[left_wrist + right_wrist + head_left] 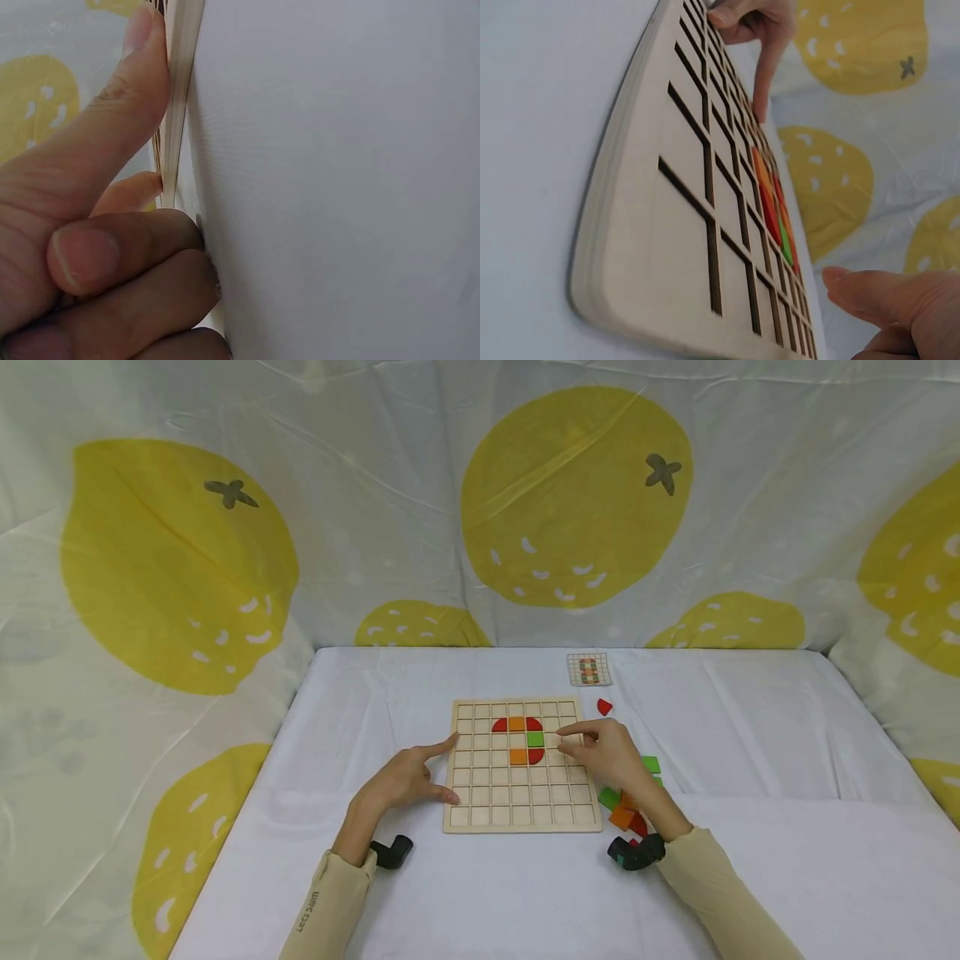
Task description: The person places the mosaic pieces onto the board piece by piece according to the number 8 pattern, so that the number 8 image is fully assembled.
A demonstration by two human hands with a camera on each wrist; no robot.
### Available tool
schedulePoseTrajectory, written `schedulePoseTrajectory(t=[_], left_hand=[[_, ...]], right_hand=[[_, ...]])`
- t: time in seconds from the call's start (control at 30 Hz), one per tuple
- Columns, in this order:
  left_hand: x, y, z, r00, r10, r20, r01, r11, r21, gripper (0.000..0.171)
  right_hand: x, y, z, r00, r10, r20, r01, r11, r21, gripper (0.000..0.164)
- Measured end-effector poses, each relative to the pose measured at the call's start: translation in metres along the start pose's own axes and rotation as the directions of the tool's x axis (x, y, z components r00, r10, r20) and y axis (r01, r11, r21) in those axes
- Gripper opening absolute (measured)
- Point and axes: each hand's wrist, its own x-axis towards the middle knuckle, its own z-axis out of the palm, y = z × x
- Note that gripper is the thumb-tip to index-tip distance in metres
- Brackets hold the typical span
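Observation:
A square wooden grid board (491,795) lies on the white cloth. In its cells sit several flat pieces: red quarter-circles (537,756), orange squares (517,724) and a green square (535,739). My left hand (405,777) touches the board's left edge with a spread thumb and index finger; its other fingers are curled in the left wrist view. Over the right part of the board is my right hand (611,752), thumb and index finger slightly apart, with no piece visible between them. The right wrist view shows its thumb (877,296) beyond the grid.
A small patterned grid card (589,669) lies behind the board, with a loose red quarter-circle (604,707) nearby. Loose green, orange and red pieces (622,817) lie right of the board, partly hidden by the right forearm. A lemon-print cloth (577,493) hangs behind.

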Motion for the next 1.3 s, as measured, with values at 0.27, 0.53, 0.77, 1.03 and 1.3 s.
schedulePoseTrajectory(t=[0.27,0.53,0.77,1.03,1.3], left_hand=[[-0.003,-0.002,0.000,1.000,-0.008,-0.002,0.008,1.000,-0.018,0.107],[-0.003,-0.004,0.001,1.000,-0.015,-0.004,0.015,1.000,-0.019,0.108],[-0.003,-0.002,0.001,1.000,-0.009,-0.002,0.009,1.000,-0.020,0.108],[-0.002,-0.001,0.001,1.000,-0.008,-0.002,0.008,1.000,-0.011,0.108],[0.001,-0.001,0.001,1.000,-0.010,0.005,0.010,1.000,-0.016,0.108]], right_hand=[[-0.008,0.022,-0.032,0.999,0.016,-0.030,-0.017,1.000,-0.026,0.026],[-0.023,0.042,-0.055,0.994,0.100,-0.038,-0.101,0.994,-0.041,0.029],[-0.029,0.052,-0.067,0.994,0.102,0.042,-0.099,0.993,-0.066,0.032],[-0.031,0.061,-0.077,0.990,0.100,0.101,-0.092,0.992,-0.082,0.032],[-0.031,0.064,-0.078,0.993,0.098,0.063,-0.093,0.992,-0.080,0.034]])
